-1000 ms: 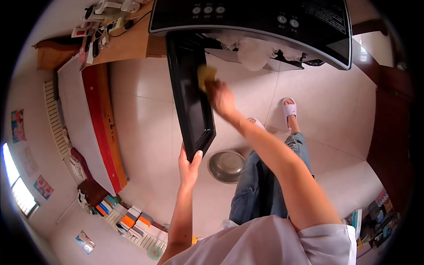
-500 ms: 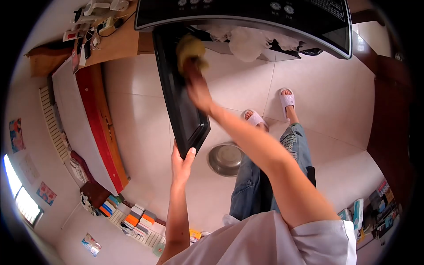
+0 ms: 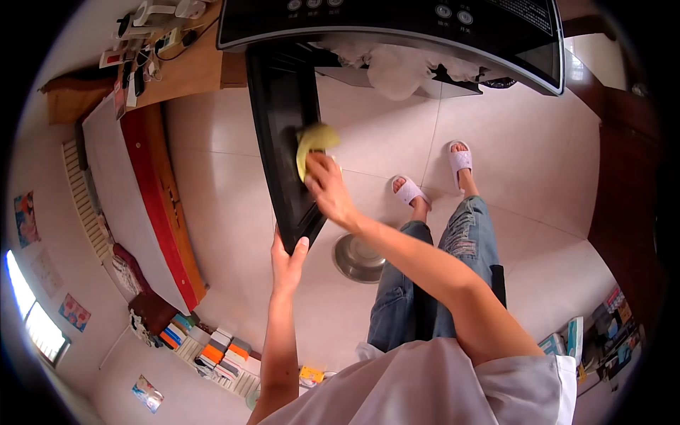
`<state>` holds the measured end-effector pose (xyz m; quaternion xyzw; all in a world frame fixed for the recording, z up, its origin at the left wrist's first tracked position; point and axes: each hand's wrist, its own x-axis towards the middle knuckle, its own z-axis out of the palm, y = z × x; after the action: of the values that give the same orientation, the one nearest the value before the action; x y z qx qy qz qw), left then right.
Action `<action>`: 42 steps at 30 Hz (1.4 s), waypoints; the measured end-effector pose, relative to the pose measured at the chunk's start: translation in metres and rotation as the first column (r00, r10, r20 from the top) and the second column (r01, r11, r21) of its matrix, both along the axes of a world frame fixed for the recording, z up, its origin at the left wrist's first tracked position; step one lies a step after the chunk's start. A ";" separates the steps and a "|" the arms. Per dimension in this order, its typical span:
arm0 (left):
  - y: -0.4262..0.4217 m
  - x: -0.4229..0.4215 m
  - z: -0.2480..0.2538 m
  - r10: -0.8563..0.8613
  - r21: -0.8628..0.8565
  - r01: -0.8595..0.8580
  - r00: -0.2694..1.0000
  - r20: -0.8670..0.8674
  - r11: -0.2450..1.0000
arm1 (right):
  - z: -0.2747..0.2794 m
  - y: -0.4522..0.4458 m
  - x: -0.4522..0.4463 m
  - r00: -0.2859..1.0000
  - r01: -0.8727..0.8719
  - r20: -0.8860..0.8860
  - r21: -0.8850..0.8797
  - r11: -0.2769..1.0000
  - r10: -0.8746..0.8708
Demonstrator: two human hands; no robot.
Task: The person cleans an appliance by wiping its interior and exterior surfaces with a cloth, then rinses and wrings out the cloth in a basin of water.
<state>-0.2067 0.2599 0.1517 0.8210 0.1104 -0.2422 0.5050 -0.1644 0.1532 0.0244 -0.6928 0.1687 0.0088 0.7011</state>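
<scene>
A black door panel [image 3: 273,106] with a raised rim hangs out from under the black appliance [image 3: 382,25], which has round buttons along its top. My left hand [image 3: 287,263] is closed around the panel's near corner, thumb on one side and fingers behind. A yellow cloth [image 3: 312,145] is bunched in my right hand [image 3: 327,185] and pressed against the panel's inner face, about midway along it. One flap of the cloth is blurred by motion. Part of the panel is hidden behind my right hand and the cloth.
A metal basin [image 3: 360,261] stands on the tiled floor beside my legs. White fluffy material [image 3: 397,71] shows beneath the appliance. At the left are a wooden desk [image 3: 185,67] with cables and a long red-edged piece of furniture [image 3: 152,184]. Books [image 3: 223,354] line the wall.
My right hand has drawn the yellow cloth along the panel from its far end toward me. My left hand keeps its hold on the corner, and the panel has shifted slightly.
</scene>
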 end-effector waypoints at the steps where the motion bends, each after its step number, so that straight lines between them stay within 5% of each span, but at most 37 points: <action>1: -0.002 -0.001 0.000 -0.002 0.004 0.002 1.000 -0.006 1.000 | 0.011 -0.001 -0.007 0.998 -0.023 -0.055 0.073 0.997 0.027; 5: -0.009 -0.005 0.005 -0.031 0.029 0.031 0.999 -0.020 0.999 | -0.028 -0.016 0.064 0.997 0.060 -0.044 -0.099 0.993 -0.064; 7: -0.017 -0.005 0.002 -0.057 -0.009 0.057 0.998 -0.007 0.998 | -0.052 -0.020 0.119 0.973 0.151 0.201 -0.177 0.973 -0.114; 9: -0.023 -0.007 -0.001 -0.066 -0.090 0.066 0.998 0.002 0.994 | 0.019 -0.041 0.141 0.959 0.196 0.160 0.227 0.954 -0.235; 11: -0.025 -0.011 -0.002 -0.032 -0.106 0.030 0.999 -0.011 0.994 | 0.051 -0.040 0.118 0.943 0.156 0.233 0.316 0.936 -0.236; 18: -0.011 -0.025 -0.028 0.035 -0.102 -0.036 0.999 -0.012 0.994 | 0.046 -0.039 -0.082 0.952 -0.284 0.176 0.214 0.935 0.249; 22: -0.007 -0.021 -0.019 0.054 -0.074 -0.054 0.998 0.008 0.996 | 0.047 -0.041 -0.088 0.904 -0.427 0.117 0.173 0.888 0.412; 25: -0.003 -0.020 -0.021 0.084 -0.034 -0.083 0.996 0.015 0.996 | 0.010 -0.013 -0.047 0.983 -0.161 0.108 0.110 0.981 0.149; 27: 0.011 -0.019 -0.022 0.098 -0.004 -0.098 0.993 -0.065 0.995 | -0.011 -0.017 0.008 0.987 -0.140 0.085 0.061 0.988 0.135; 29: 0.009 -0.014 -0.018 0.044 -0.009 -0.045 0.998 -0.054 0.999 | -0.053 -0.013 0.068 0.918 0.126 0.397 -0.308 0.943 0.007; 31: -0.005 -0.010 -0.012 -0.007 -0.012 0.007 1.000 0.027 1.000 | -0.058 -0.035 0.113 0.963 0.061 0.258 -0.498 0.865 0.081; 35: -0.019 -0.016 -0.015 0.005 -0.070 -0.004 1.000 0.015 0.998 | -0.040 -0.041 0.091 0.992 0.031 0.122 -0.410 0.912 0.021; 36: -0.024 -0.016 -0.014 0.015 -0.099 -0.012 0.999 0.033 0.995 | -0.045 -0.034 0.066 0.972 0.127 0.235 -0.448 0.885 -0.020; 41: -0.014 -0.025 -0.027 0.059 -0.035 -0.057 0.996 0.071 0.998 | -0.023 -0.040 -0.062 0.945 -0.327 -0.063 -0.245 0.913 0.321; 42: -0.010 -0.023 -0.026 0.061 -0.076 -0.057 0.997 0.049 0.995 | -0.021 -0.040 -0.084 0.953 -0.297 -0.016 -0.250 0.922 0.302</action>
<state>-0.2296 0.2498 0.1257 0.8039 0.1125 -0.2101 0.5449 -0.2485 0.1130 0.0030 -0.7932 0.0528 0.0866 0.6004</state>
